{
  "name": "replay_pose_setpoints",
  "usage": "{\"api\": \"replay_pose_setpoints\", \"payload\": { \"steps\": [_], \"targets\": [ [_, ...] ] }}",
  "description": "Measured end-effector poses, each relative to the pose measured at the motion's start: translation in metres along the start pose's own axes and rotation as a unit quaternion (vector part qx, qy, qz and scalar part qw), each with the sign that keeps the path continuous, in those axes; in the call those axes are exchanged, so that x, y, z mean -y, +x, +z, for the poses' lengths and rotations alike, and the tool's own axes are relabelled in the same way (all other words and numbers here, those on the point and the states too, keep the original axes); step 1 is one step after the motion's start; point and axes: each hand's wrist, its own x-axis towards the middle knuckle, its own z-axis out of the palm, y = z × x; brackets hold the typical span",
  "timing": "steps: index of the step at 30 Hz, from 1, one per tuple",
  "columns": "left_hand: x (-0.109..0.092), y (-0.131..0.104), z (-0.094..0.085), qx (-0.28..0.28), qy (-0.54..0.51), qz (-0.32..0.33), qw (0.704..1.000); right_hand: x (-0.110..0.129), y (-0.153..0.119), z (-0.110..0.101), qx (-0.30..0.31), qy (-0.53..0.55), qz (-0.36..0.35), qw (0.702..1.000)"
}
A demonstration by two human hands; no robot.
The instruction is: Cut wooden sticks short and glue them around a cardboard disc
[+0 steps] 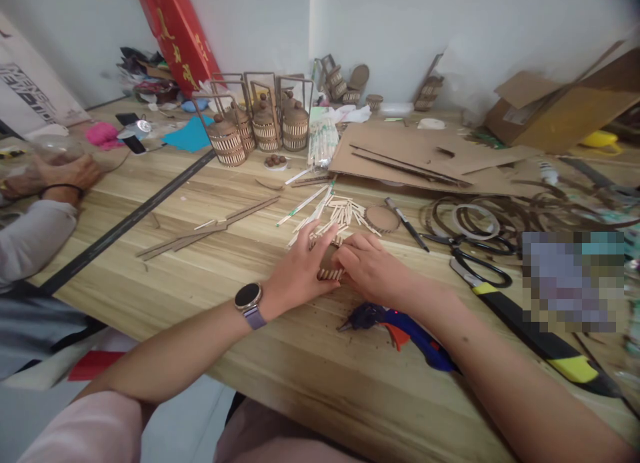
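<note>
Between my hands is a small round brown piece [327,258] with short pale wooden sticks set around its edge. My left hand [300,266] curls around its left side, thumb at the near edge and fingers at the far edge. On the right, my right hand [369,266] has its fingers pinched together at the rim; anything between the fingertips is hidden. Just beyond lies a pile of short cut sticks [344,211], with a thin brown ring [399,224] beside it. A blue glue gun [423,340] with an orange trigger rests under my right forearm.
Black scissors [483,266], a marker [407,224], a yellow-black cutter [530,330] and coiled brown strips [435,216] lie right. Finished small baskets with tall handles [227,146] stand behind, near a cardboard sheet [370,156]. Another person's hands [70,173] are at left.
</note>
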Motion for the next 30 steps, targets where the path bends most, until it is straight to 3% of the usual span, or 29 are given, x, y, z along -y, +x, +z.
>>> {"api": "replay_pose_setpoints", "payload": {
  "steps": [30],
  "targets": [
    [0.0017,0.0002,0.0012,-0.002,-0.002,0.004,1.000,0.0006,-0.0006,0.0027,-0.013,-0.013,-0.002,1.000]
  ]
}}
